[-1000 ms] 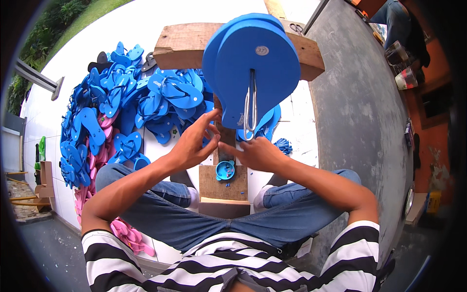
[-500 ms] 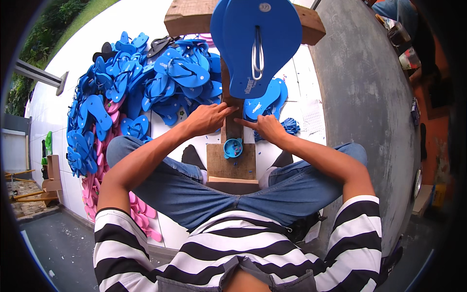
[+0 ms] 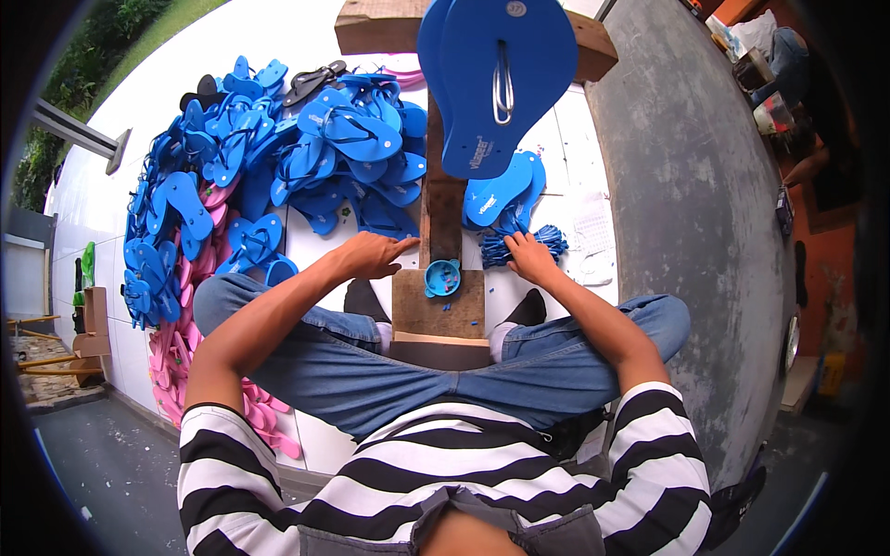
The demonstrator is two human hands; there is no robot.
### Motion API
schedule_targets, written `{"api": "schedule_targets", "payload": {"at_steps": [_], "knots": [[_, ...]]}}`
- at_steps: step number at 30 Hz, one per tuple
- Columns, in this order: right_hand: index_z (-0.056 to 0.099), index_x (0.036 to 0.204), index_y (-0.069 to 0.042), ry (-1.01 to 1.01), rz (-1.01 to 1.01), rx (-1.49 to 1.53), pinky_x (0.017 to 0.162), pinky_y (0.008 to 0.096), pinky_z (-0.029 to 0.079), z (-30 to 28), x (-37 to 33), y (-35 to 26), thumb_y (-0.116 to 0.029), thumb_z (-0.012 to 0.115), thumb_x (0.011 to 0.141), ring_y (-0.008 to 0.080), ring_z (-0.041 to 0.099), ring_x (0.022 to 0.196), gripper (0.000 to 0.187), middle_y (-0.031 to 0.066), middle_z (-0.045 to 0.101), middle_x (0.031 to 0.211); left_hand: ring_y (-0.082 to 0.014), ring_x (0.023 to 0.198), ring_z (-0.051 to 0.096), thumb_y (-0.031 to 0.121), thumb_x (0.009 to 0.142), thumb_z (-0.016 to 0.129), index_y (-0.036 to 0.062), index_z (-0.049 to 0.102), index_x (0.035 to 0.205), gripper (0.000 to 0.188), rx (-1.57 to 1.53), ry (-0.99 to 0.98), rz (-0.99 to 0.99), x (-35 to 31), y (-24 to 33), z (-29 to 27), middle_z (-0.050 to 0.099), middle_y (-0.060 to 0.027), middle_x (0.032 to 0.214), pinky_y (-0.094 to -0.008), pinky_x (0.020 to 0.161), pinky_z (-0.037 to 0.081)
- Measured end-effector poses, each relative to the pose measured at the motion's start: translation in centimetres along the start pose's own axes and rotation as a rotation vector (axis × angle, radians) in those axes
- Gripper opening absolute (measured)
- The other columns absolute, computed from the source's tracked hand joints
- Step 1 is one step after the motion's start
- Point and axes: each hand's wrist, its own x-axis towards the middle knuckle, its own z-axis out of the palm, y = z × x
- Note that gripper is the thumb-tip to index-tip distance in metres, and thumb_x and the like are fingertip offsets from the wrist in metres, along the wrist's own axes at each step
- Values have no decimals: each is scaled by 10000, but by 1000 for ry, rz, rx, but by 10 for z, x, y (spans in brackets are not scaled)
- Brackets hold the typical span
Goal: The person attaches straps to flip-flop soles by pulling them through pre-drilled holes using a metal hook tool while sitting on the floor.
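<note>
My right hand (image 3: 533, 259) is on a bundle of blue flip-flop straps (image 3: 554, 243) on the floor, its fingers a little apart and the tips touching the straps. No single strap shows lifted out. Left of the wooden post (image 3: 445, 218), my left hand (image 3: 371, 255) hovers empty, index finger stretched toward the post. Blue flip-flop soles (image 3: 491, 79) rest at the top of the wooden stand, with a looped metal tool (image 3: 502, 88) standing out of the top one. A small blue cup (image 3: 442, 278) with tiny bits sits on the stand's base board (image 3: 450, 320) between my feet.
A big heap of blue flip-flops (image 3: 352, 130) spreads at the left, with pink ones (image 3: 181, 361) along its near side. More blue flip-flops (image 3: 505, 190) lie right of the post, beside a paper sheet (image 3: 591, 232). Another person (image 3: 793, 74) is at the far right.
My hands have parted from beside the post. The right moved right and down to the strap bundle; the left moved left and down. The stand appears shifted slightly as my view moved.
</note>
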Motion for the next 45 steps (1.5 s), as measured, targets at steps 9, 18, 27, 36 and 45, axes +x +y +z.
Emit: {"api": "schedule_targets", "payload": {"at_steps": [9, 18, 27, 36, 45], "knots": [[513, 1119, -106, 42, 135, 241, 757, 473, 513, 0, 21, 16, -260, 716, 827, 347, 626, 968, 388, 130, 601, 963, -384, 799, 663, 263, 909, 587, 132, 395, 1435, 575, -69, 7, -62, 17, 20, -13, 692, -179, 898, -471, 689, 533], [617, 1205, -87, -227, 390, 315, 891, 452, 501, 9, 26, 44, -406, 668, 856, 376, 633, 1056, 476, 210, 671, 1123, -375, 713, 668, 299, 923, 565, 125, 553, 1283, 400, -71, -17, 116, 18, 34, 13, 674, -179, 741, -480, 610, 527], [677, 1008, -6, -51, 373, 727, 661, 316, 501, -134, 42, 29, -368, 704, 880, 179, 636, 703, 386, 74, 656, 747, -292, 814, 672, 269, 962, 566, 90, 535, 1288, 374, -357, 252, 73, 23, 55, -20, 671, -159, 901, -415, 663, 523], [625, 918, 0, -154, 85, 1335, 623, 237, 484, -162, 18, -105, -234, 616, 970, 88, 629, 699, 240, 36, 639, 744, -250, 1031, 665, 255, 974, 603, 1, 453, 1238, 396, -1159, 358, -124, 20, 105, -44, 662, -145, 1019, -378, 926, 521], [553, 1046, -30, 23, 92, 1548, 924, 290, 465, -155, 29, -87, -247, 465, 1029, 141, 611, 931, 235, 75, 648, 972, -120, 748, 539, 98, 987, 401, 56, 516, 1063, 144, -1671, 295, -75, 16, 87, -49, 523, -14, 784, -309, 786, 476]]}}
